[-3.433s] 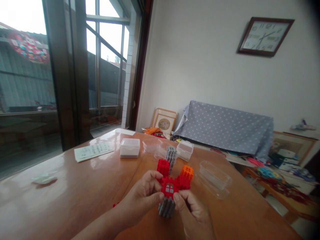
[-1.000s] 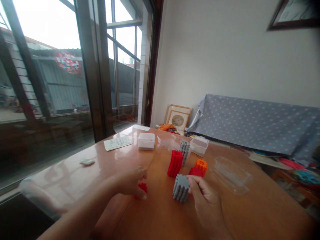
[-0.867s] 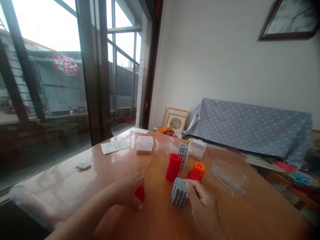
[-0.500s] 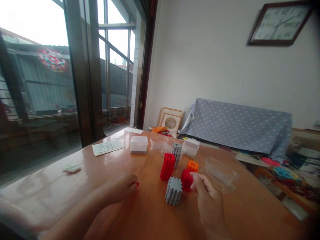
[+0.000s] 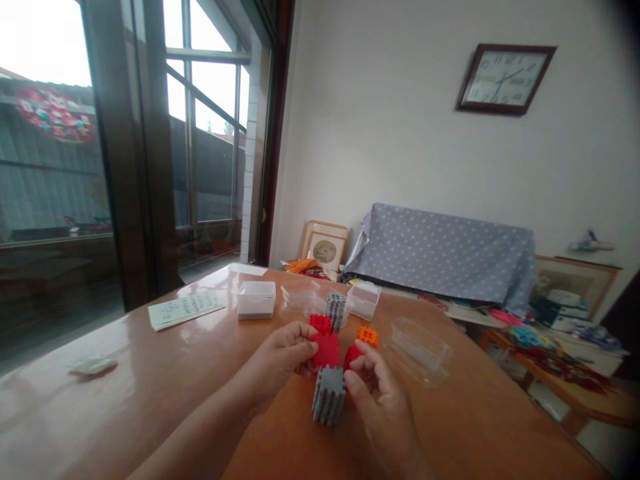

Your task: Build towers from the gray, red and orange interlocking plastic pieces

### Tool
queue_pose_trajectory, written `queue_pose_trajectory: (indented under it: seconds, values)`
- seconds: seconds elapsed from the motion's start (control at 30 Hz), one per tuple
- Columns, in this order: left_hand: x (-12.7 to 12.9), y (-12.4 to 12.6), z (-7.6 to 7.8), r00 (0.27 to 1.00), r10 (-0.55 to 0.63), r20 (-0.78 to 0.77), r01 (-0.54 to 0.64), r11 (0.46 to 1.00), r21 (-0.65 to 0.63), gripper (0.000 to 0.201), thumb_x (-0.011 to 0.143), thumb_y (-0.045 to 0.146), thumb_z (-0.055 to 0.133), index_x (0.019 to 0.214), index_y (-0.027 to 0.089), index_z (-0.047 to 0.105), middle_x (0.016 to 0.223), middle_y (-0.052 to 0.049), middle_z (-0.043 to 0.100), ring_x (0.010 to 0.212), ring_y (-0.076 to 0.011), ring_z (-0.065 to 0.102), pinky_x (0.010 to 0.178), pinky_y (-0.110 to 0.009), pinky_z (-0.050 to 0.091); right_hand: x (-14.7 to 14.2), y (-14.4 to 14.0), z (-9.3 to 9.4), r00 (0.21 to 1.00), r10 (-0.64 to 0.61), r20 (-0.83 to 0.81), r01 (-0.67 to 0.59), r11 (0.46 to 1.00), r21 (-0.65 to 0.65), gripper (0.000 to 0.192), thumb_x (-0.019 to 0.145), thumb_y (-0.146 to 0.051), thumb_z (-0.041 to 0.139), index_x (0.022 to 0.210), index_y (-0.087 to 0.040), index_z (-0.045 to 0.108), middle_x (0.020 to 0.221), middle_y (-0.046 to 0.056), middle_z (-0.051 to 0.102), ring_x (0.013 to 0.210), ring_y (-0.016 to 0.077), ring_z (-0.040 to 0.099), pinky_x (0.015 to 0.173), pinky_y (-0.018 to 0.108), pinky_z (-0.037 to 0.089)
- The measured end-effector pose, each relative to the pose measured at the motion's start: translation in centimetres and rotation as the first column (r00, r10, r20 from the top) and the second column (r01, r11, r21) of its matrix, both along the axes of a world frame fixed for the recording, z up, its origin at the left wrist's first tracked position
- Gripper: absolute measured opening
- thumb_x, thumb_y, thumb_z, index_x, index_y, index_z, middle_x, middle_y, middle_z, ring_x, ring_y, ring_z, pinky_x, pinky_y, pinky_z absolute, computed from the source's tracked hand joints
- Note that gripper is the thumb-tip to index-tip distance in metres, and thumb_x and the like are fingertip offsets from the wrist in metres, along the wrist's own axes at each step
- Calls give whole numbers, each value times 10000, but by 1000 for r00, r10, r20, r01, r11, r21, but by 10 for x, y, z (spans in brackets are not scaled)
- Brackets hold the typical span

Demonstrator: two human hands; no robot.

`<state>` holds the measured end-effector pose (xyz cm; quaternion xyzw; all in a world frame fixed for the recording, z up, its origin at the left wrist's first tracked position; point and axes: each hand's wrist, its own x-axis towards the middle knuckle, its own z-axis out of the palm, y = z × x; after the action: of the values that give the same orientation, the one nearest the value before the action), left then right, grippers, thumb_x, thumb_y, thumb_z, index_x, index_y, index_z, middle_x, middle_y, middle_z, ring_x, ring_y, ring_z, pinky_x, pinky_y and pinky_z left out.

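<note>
A flat red square piece with notched edges point(image 5: 328, 351) is pinched between the thumb and fingers of my left hand point(image 5: 290, 348). It is tilted so its face shows, above a stack of grey notched squares point(image 5: 329, 395). My right hand point(image 5: 379, 385) has its thumb and forefinger apart and curved, close beside a second red stack point(image 5: 351, 357). Whether its fingertips touch that stack I cannot tell. Behind the held piece stands another red stack point(image 5: 320, 324), partly hidden. A taller grey stack point(image 5: 335, 311) and an orange stack point(image 5: 367, 335) stand farther back.
Clear plastic boxes point(image 5: 257, 300) point(image 5: 363, 300) stand at the back of the wooden table point(image 5: 200, 373). An open clear container point(image 5: 419, 350) lies to the right. Written paper point(image 5: 186, 309) and a small pale packet point(image 5: 92, 364) lie on the left.
My left hand has come rightward from the table's left part to the stacks, bringing the red piece into full view. My right hand stays near the red stack. The camera view has turned right.
</note>
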<state>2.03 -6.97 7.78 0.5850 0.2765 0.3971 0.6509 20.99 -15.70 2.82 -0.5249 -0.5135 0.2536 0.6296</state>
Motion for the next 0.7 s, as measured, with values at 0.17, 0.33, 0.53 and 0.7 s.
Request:
queue_pose_trajectory:
  seconds: [0.17, 0.33, 0.53, 0.7]
  values:
    - [23, 1, -5, 996, -65, 52, 68, 997, -46, 251, 824, 309, 714, 985, 187, 566, 732, 17, 649, 602, -96, 571, 586, -218, 423, 0, 3, -6, 997, 71, 39, -71, 997, 23, 617, 874, -402, 719, 1448, -260, 541, 1269, 93, 676, 1100, 243, 666, 969, 384, 543]
    - [28, -1, -15, 994, -84, 76, 92, 989, -116, 262, 813, 314, 719, 976, 184, 560, 691, 12, 645, 570, -97, 561, 563, -221, 412, 9, 7, -10, 995, 11, 95, -17, 998, 63, 550, 846, -389, 737, 1371, -262, 633, 1276, 109, 703, 1102, 269, 675, 954, 400, 555]
    - [23, -5, -23, 984, -127, 122, 149, 970, -192, 313, 784, 333, 755, 963, 191, 541, 667, 2, 656, 567, -117, 594, 550, -224, 404, 18, 9, -15, 984, 42, 174, -54, 996, 65, 528, 819, -373, 770, 1325, -259, 675, 1182, 113, 737, 1044, 282, 693, 917, 413, 568]
    - [21, -3, -27, 985, -133, 107, 152, 968, -199, 351, 795, 375, 765, 996, 186, 546, 702, -9, 686, 588, -125, 626, 571, -227, 434, 25, 12, -22, 977, 147, 157, -145, 989, -25, 502, 884, -381, 734, 1361, -265, 627, 1191, 100, 723, 1022, 258, 691, 932, 410, 552]
